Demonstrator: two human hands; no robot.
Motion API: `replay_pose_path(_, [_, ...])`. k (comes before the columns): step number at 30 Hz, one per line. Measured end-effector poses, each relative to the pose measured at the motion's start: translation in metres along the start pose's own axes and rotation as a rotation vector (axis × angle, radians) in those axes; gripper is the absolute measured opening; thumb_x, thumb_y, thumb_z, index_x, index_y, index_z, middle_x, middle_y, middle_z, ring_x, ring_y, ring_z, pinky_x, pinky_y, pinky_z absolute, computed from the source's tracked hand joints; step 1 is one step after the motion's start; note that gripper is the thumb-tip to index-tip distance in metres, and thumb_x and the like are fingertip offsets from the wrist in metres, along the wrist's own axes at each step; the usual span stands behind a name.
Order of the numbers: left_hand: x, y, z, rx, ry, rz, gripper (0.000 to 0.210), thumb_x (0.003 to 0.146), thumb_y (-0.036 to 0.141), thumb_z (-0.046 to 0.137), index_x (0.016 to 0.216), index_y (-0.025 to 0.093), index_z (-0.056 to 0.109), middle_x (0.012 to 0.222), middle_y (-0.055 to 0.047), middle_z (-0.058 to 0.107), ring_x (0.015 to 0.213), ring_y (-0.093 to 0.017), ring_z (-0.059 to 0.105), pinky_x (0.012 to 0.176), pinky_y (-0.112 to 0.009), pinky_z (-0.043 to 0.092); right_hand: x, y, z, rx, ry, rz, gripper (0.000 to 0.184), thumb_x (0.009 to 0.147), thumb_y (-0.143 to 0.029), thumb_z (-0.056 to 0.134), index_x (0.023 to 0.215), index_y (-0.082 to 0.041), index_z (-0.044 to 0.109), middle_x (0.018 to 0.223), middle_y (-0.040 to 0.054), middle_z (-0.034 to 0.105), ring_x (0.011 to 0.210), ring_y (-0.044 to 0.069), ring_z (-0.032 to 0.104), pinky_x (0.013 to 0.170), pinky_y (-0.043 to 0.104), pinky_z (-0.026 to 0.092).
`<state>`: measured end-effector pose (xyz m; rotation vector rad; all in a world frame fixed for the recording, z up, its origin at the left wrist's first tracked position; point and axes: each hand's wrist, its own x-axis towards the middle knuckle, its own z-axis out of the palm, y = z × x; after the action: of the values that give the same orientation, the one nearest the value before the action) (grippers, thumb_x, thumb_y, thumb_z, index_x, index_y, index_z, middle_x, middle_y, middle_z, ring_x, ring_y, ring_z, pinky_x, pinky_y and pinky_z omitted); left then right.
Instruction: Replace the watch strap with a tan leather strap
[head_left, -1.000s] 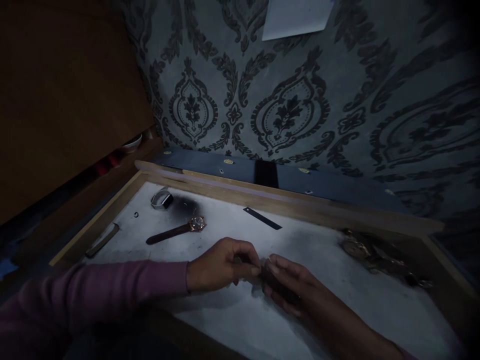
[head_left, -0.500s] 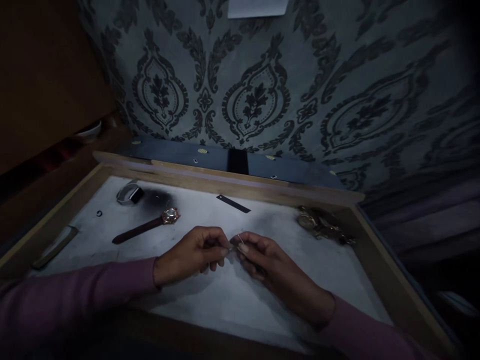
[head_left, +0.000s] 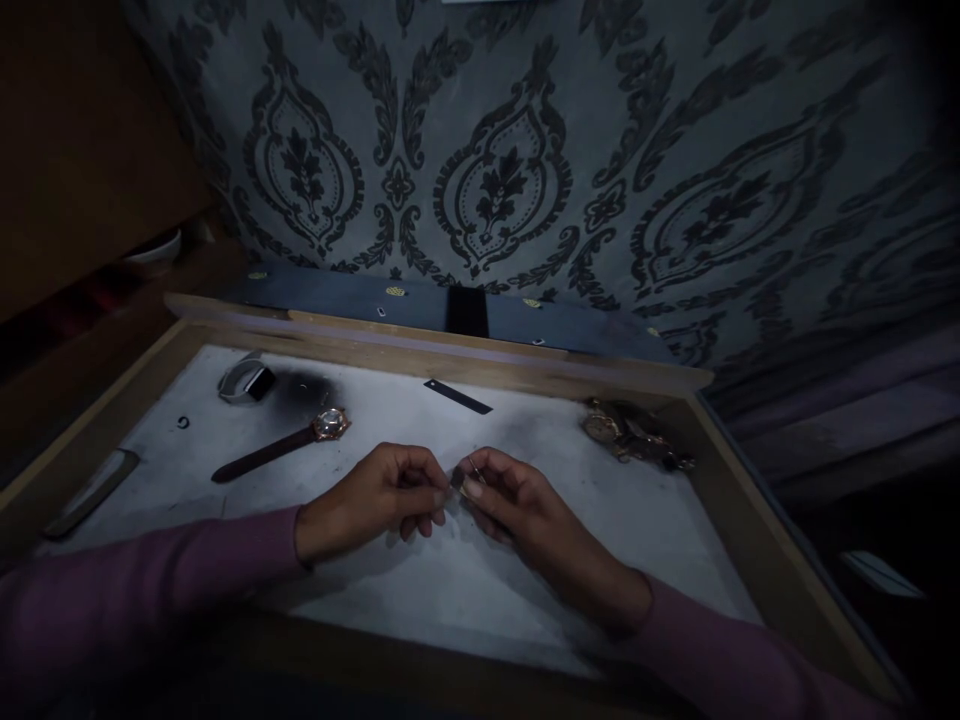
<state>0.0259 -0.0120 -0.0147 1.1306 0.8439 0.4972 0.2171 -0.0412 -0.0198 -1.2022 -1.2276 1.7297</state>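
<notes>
Patterned wallpaper (head_left: 502, 185) backs a shallow tray (head_left: 360, 335); over it, the right hand (head_left: 540, 510) pinches a small dark piece (head_left: 457, 478), seemingly steadying it, left hand (head_left: 375, 503) narrowed at its edge, grip impossible to tell. Brown-strapped watch (head_left: 330, 424) lies aside, probably leaving working room.

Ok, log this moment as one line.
left hand: at small dark piece, hold unclear; right hand: pinching same piece; brown-strapped watch: beyond left hand; black strip: beyond both hands
</notes>
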Motion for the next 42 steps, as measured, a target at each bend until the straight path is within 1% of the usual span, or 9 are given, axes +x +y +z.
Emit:
replay_pose_path(3, [0.0001, -0.0002, 0.0, -0.007, 0.004, -0.012, 0.019, 0.075, 0.029, 0.069, 0.074, 0.014, 0.058, 0.062, -0.001, 0.064, 0.05, -0.009, 0.055, 0.042, -0.018, 0.036, 0.0, -0.0002, 0.0004, -0.003, 0.003, -0.001, 0.032, 0.083, -0.047, 0.069, 0.091, -0.018, 0.059, 0.068, -0.0048, 0.047, 0.051, 0.006, 0.038, 0.046, 0.021, 0.028])
replay_pose_path(7, [0.0005, -0.0011, 0.0002, -0.018, 0.004, -0.031, 0.02, 0.073, 0.029, 0.07, 0.074, 0.014, 0.058, 0.061, 0.0, 0.064, 0.049, -0.008, 0.055, 0.04, -0.017, 0.035, 0.0006, 0.0007, -0.0002, -0.013, -0.003, -0.018, 0.031, 0.084, -0.047, 0.068, 0.089, -0.018, 0.058, 0.066, -0.0052, 0.047, 0.05, 0.006, 0.037, 0.046, 0.021, 0.028])
replay_pose_path(15, [0.0004, -0.0039, 0.0002, -0.037, 0.03, 0.012, 0.024, 0.074, 0.028, 0.07, 0.084, 0.017, 0.051, 0.062, 0.002, 0.064, 0.049, -0.01, 0.057, 0.041, -0.018, 0.038, -0.0022, 0.0012, 0.0016, -0.187, -0.048, -0.137, 0.03, 0.09, -0.049, 0.06, 0.09, -0.019, 0.058, 0.073, -0.0023, 0.053, 0.058, 0.01, 0.044, 0.053, 0.024, 0.038])
replay_pose_path(20, [0.0011, -0.0059, 0.0002, -0.048, 0.013, 0.06, 0.023, 0.078, 0.029, 0.068, 0.084, 0.017, 0.049, 0.064, 0.002, 0.063, 0.052, -0.01, 0.058, 0.044, -0.019, 0.04, -0.0047, -0.0007, 0.0054, -0.204, -0.067, -0.155, 0.028, 0.092, -0.047, 0.058, 0.087, -0.019, 0.057, 0.073, -0.0024, 0.053, 0.058, 0.01, 0.044, 0.053, 0.023, 0.038])
replay_pose_path(23, [0.001, -0.0031, -0.0005, -0.043, -0.023, 0.068, 0.022, 0.079, 0.027, 0.068, 0.088, 0.016, 0.051, 0.065, 0.002, 0.063, 0.055, -0.01, 0.059, 0.05, -0.021, 0.044, -0.0025, -0.0005, 0.0039, -0.164, -0.05, -0.124, 0.029, 0.09, -0.047, 0.061, 0.087, -0.018, 0.057, 0.072, -0.0028, 0.053, 0.056, 0.009, 0.042, 0.052, 0.023, 0.037])
replay_pose_path(27, [-0.0005, 0.0019, -0.0005, 0.004, -0.057, 0.096, 0.021, 0.079, 0.024, 0.067, 0.092, 0.015, 0.053, 0.071, 0.0, 0.065, 0.064, -0.012, 0.061, 0.056, -0.022, 0.047, 0.0006, 0.0003, 0.0008, -0.096, -0.021, -0.078, 0.033, 0.086, -0.05, 0.065, 0.089, -0.018, 0.058, 0.067, -0.0043, 0.05, 0.051, 0.007, 0.04, 0.048, 0.022, 0.032])
replay_pose_path(32, [-0.0015, 0.0025, -0.0003, 0.096, -0.032, 0.107, 0.015, 0.083, 0.025, 0.062, 0.09, 0.016, 0.053, 0.07, -0.001, 0.064, 0.061, -0.011, 0.057, 0.053, -0.021, 0.044, 0.0, -0.0021, 0.0014, -0.084, -0.038, -0.072, 0.033, 0.085, -0.049, 0.066, 0.086, -0.017, 0.058, 0.067, -0.0035, 0.053, 0.051, 0.007, 0.039, 0.048, 0.022, 0.032])
replay_pose_path(37, [-0.0038, 0.002, 0.0004, 0.166, -0.009, 0.144, 0.009, 0.085, 0.022, 0.058, 0.088, 0.016, 0.053, 0.07, -0.001, 0.065, 0.061, -0.011, 0.057, 0.053, -0.021, 0.043, -0.0011, -0.0002, 0.002, -0.089, -0.074, -0.138, 0.029, 0.088, -0.045, 0.063, 0.086, -0.017, 0.06, 0.068, -0.0025, 0.056, 0.051, 0.007, 0.041, 0.048, 0.022, 0.033])
replay_pose_path(42, [-0.0059, 0.0023, 0.002, 0.243, -0.01, 0.17, 0.005, 0.086, 0.02, 0.056, 0.088, 0.016, 0.053, 0.072, -0.001, 0.066, 0.06, -0.011, 0.057, 0.054, -0.022, 0.044, -0.0042, 0.0015, 0.0022, -0.113, -0.078, -0.176, 0.024, 0.09, -0.04, 0.062, 0.086, -0.017, 0.06, 0.071, -0.002, 0.057, 0.054, 0.008, 0.043, 0.049, 0.021, 0.036])
